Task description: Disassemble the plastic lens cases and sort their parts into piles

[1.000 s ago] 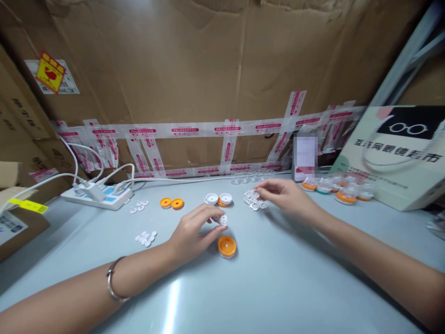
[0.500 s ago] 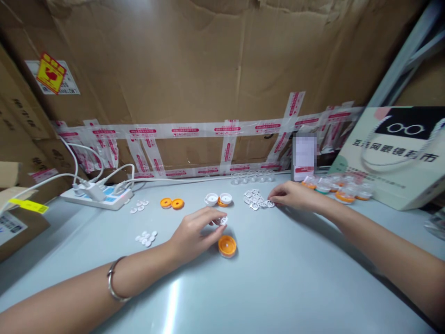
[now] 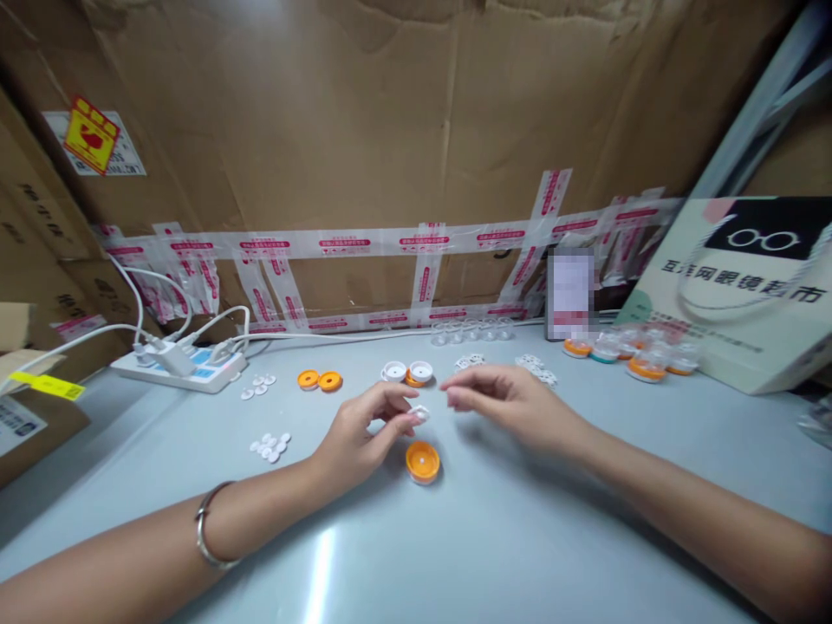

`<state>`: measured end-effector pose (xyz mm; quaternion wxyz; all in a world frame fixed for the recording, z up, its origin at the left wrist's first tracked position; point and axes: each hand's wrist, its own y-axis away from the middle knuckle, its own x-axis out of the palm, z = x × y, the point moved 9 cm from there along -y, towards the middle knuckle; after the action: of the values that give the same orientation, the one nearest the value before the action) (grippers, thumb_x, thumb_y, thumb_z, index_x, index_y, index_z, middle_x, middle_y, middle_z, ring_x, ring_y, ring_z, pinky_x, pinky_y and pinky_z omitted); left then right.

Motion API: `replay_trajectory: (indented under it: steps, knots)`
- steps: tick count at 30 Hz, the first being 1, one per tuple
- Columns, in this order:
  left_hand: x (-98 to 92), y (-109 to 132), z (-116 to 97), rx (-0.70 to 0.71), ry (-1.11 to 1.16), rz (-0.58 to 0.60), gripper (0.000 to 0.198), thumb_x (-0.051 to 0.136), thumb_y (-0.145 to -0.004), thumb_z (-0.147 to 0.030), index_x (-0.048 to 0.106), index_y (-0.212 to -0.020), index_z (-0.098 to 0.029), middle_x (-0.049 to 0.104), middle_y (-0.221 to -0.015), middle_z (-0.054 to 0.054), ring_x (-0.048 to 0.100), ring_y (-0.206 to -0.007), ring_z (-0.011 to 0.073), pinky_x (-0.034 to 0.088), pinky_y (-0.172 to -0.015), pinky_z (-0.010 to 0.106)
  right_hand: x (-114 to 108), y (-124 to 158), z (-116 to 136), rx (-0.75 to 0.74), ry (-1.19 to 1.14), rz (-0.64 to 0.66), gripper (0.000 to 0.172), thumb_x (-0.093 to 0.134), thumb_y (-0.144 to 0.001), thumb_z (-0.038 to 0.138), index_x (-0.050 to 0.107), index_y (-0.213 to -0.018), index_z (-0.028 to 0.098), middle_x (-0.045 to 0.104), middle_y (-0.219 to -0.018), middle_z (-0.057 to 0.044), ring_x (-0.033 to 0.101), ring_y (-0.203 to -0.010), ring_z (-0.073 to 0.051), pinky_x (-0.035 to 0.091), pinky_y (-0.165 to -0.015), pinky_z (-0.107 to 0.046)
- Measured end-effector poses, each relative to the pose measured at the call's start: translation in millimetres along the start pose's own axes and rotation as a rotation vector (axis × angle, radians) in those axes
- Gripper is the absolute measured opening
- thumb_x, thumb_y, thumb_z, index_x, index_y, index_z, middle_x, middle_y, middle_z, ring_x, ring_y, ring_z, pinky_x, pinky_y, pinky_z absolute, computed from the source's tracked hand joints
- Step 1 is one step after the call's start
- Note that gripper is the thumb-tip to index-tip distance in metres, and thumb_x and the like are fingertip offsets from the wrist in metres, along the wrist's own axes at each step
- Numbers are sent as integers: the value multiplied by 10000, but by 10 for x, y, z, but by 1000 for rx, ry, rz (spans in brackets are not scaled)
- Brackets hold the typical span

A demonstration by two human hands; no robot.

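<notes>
My left hand [image 3: 364,429] pinches a small white openwork plastic disc [image 3: 421,414] between thumb and fingers. Just below it on the table sits an orange round case [image 3: 423,462] with a small pale spot at its centre. To the right, my right hand [image 3: 500,403] hovers with thumb and index slightly apart, nothing visible between them. Behind that hand lie white openwork discs [image 3: 469,360] and a second group of such discs [image 3: 536,370], both partly hidden by it. White round cups [image 3: 419,373] stand beyond my left fingers, over an orange part.
Two orange cups [image 3: 318,381] and small white discs [image 3: 270,447] lie on the left. A power strip [image 3: 188,373] with cables stands farther left. Clear caps [image 3: 471,331] line the back. At right are a phone [image 3: 569,295], capped orange cases [image 3: 646,368] and a paper bag [image 3: 734,295].
My right hand has moved left from the openwork discs toward my left hand. Some of those discs now lie farther right as a separate group. My left hand keeps its disc.
</notes>
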<state>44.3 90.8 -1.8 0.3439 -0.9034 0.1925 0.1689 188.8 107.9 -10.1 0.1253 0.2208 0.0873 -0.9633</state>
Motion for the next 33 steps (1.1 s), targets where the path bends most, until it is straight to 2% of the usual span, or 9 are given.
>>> replay_trajectory:
  steps: [2,4,8,10,12,15,21,28,33]
  knots:
    - [23,7,11,-31,38,17,73,529,-836,-177,550,-897,-143,621,-744,21,630,-663,113,536,-594,218,292,85,66,7,-191,110,281,592,-746,411,673,-880,177,692,-859,-41,634,-839,-169,484,-763,-298]
    - [22,2,-52,29,-14,23,53,535,-834,-164,573,-863,-142,623,-755,29,623,-676,109,531,-602,211,438,127,82,21,-343,140,261,614,-737,401,666,-859,177,690,-853,-34,637,-855,-160,488,-792,-303]
    - [-61,6,-259,273,-211,-68,159,557,-813,-96,627,-946,-147,624,-842,57,606,-778,112,523,-690,216,477,115,-58,115,-497,68,261,693,-664,396,619,-748,160,681,-756,-12,646,-750,-132,509,-754,-291]
    - [-55,28,-325,374,-263,-75,236,576,-796,-85,611,-1023,-144,622,-916,81,608,-848,128,523,-753,236,492,104,-115,144,-538,58,269,715,-640,390,599,-715,159,675,-729,2,643,-717,-119,511,-740,-278]
    - [-21,52,-349,433,-292,-49,289,595,-786,-100,590,-1072,-139,618,-963,99,611,-881,141,526,-776,246,514,98,-130,142,-543,69,271,729,-623,384,604,-702,158,667,-709,12,638,-704,-114,508,-741,-271]
    - [12,75,-347,457,-331,-25,266,571,-808,-109,587,-1071,-143,633,-939,93,624,-846,131,536,-744,223,536,102,-120,126,-496,93,267,737,-612,385,640,-710,158,670,-710,8,640,-722,-129,502,-767,-286]
    - [23,75,-389,459,-387,-26,188,535,-830,-109,613,-998,-140,662,-858,80,639,-766,124,554,-675,214,458,121,-82,103,-461,61,348,687,-658,430,699,-881,163,711,-790,-42,658,-806,-178,512,-808,-354]
    - [81,151,-445,571,-508,-35,133,557,-825,-138,605,-948,-126,688,-816,86,644,-703,135,541,-597,234,459,144,-65,112,-407,60,305,724,-611,388,726,-829,174,718,-745,-37,670,-754,-184,529,-771,-344]
    - [95,171,-441,581,-541,-35,138,582,-806,-125,600,-943,-131,696,-813,71,632,-688,133,503,-594,239,447,172,-53,141,-393,39,251,753,-572,290,733,-794,175,720,-719,-31,671,-730,-175,534,-743,-313]
